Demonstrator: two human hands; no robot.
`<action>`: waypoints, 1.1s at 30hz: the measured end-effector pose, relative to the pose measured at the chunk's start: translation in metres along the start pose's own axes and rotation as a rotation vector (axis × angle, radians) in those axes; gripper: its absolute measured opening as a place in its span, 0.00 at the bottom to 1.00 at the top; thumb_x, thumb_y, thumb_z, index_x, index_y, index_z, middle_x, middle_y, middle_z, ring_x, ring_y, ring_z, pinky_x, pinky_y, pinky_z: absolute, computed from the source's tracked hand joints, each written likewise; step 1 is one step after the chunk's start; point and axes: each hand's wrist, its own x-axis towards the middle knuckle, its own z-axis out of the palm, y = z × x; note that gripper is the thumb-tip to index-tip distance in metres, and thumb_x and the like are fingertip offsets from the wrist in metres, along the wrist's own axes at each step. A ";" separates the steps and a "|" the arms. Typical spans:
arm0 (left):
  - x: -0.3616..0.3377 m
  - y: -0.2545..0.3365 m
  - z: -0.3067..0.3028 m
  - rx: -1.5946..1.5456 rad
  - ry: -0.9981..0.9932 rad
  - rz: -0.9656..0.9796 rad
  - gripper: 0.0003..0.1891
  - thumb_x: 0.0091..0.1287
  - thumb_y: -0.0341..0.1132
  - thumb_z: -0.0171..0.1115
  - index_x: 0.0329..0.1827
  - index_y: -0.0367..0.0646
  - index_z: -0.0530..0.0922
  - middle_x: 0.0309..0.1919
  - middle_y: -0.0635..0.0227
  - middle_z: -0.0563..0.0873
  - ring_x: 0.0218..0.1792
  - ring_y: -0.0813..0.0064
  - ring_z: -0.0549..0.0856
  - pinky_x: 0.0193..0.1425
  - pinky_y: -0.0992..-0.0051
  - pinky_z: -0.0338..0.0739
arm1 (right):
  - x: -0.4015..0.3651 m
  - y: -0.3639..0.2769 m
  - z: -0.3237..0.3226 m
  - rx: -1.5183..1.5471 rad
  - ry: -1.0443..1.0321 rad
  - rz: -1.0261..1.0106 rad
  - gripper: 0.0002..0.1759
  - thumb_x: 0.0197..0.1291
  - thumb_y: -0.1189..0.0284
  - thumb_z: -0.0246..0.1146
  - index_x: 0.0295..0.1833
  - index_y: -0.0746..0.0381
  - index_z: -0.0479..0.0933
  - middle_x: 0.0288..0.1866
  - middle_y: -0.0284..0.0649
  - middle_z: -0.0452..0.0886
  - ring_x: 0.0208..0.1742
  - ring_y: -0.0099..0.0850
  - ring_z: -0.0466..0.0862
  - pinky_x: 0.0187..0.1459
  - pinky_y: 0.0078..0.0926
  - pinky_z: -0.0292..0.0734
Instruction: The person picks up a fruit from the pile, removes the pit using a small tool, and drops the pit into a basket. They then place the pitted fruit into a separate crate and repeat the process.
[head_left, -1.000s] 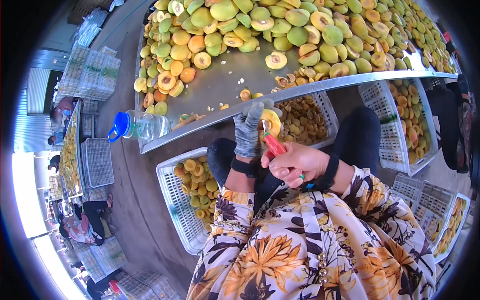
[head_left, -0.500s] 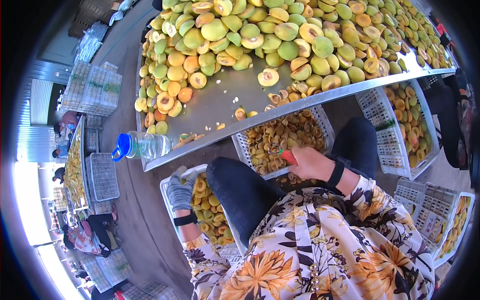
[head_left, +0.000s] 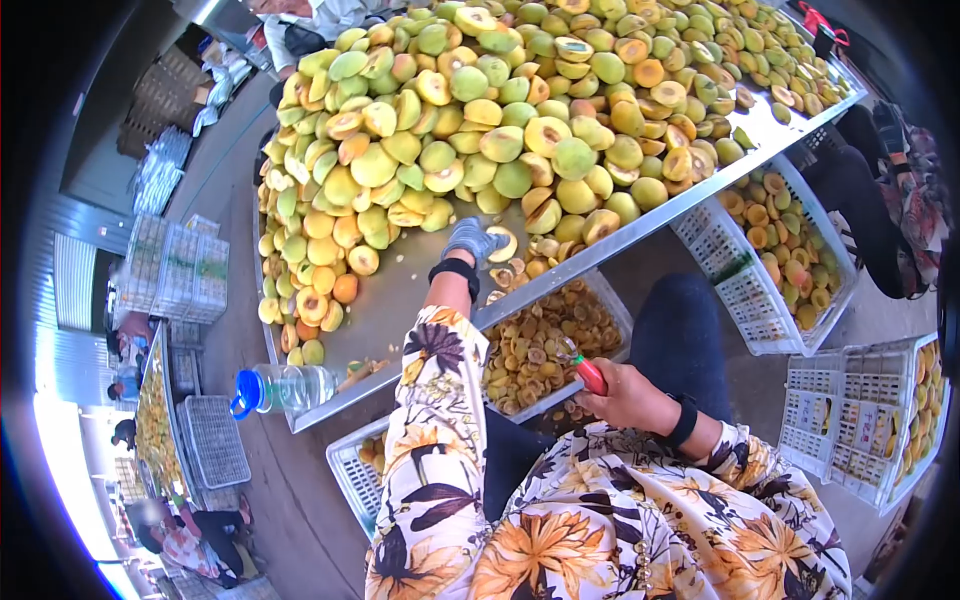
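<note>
My left hand (head_left: 472,242), in a grey knitted glove, reaches over the metal table (head_left: 395,262). Its fingers close on a halved peach (head_left: 504,246) lying cut side up at the edge of the heap; the fingertips are partly hidden. In my bare right hand (head_left: 632,398) is a pitting tool (head_left: 590,376) with a red handle and a small metal end. The tool is held over a white crate of cut scraps (head_left: 530,350) below the table edge. A large heap of halved yellow-green peaches (head_left: 470,130) covers much of the table.
A clear bottle with a blue cap (head_left: 285,388) lies at the table's left corner. Beside my left leg stands a crate (head_left: 352,480), partly covered by my sleeve. To the right are a crate of peach halves (head_left: 735,275) and stacked crates (head_left: 850,425). Another person sits at far right.
My left hand has moved from the crate by my left leg up onto the table, to the lone peach half. My right hand still holds the pitting tool, slightly lower. The view has shifted.
</note>
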 end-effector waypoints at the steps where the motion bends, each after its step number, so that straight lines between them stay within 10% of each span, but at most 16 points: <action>1: -0.017 0.007 -0.002 -0.319 -0.062 -0.042 0.29 0.47 0.45 0.71 0.47 0.34 0.75 0.37 0.57 0.84 0.36 0.69 0.83 0.38 0.72 0.78 | 0.003 0.006 -0.001 -0.062 0.034 -0.060 0.16 0.51 0.69 0.63 0.42 0.66 0.70 0.20 0.42 0.76 0.22 0.29 0.79 0.26 0.28 0.73; 7: -0.141 0.032 -0.030 -1.075 0.085 0.003 0.18 0.49 0.40 0.69 0.37 0.40 0.73 0.25 0.67 0.81 0.20 0.79 0.79 0.17 0.82 0.70 | 0.039 -0.024 0.002 -0.094 0.186 -0.196 0.16 0.50 0.69 0.63 0.41 0.67 0.69 0.21 0.51 0.75 0.24 0.44 0.78 0.28 0.34 0.72; 18: -0.250 0.008 0.029 -1.886 -0.184 -0.027 0.20 0.64 0.49 0.50 0.50 0.42 0.73 0.40 0.55 0.82 0.31 0.72 0.82 0.12 0.86 0.67 | 0.055 -0.024 0.039 -0.340 -0.012 -0.452 0.12 0.50 0.71 0.59 0.34 0.69 0.67 0.21 0.57 0.75 0.27 0.54 0.77 0.30 0.45 0.72; 20: -0.244 0.001 0.047 -1.834 0.147 -0.143 0.20 0.64 0.49 0.50 0.48 0.41 0.73 0.41 0.58 0.82 0.33 0.72 0.82 0.14 0.83 0.71 | 0.051 -0.024 0.038 -0.429 -0.012 -0.456 0.12 0.50 0.72 0.59 0.33 0.69 0.67 0.21 0.57 0.75 0.27 0.54 0.78 0.30 0.45 0.72; 25: -0.232 -0.001 0.064 -1.964 0.337 0.004 0.18 0.63 0.38 0.56 0.54 0.40 0.71 0.48 0.57 0.79 0.49 0.63 0.78 0.58 0.64 0.71 | 0.038 -0.030 0.038 -0.435 -0.045 -0.355 0.13 0.49 0.72 0.59 0.33 0.71 0.66 0.21 0.57 0.74 0.27 0.54 0.77 0.30 0.44 0.72; 33: -0.231 0.001 0.072 -1.933 0.238 -0.085 0.21 0.64 0.50 0.54 0.51 0.43 0.72 0.39 0.60 0.81 0.40 0.64 0.82 0.45 0.68 0.78 | 0.031 -0.014 0.052 -0.374 -0.021 -0.369 0.15 0.50 0.71 0.60 0.37 0.72 0.67 0.22 0.59 0.74 0.28 0.55 0.77 0.29 0.43 0.71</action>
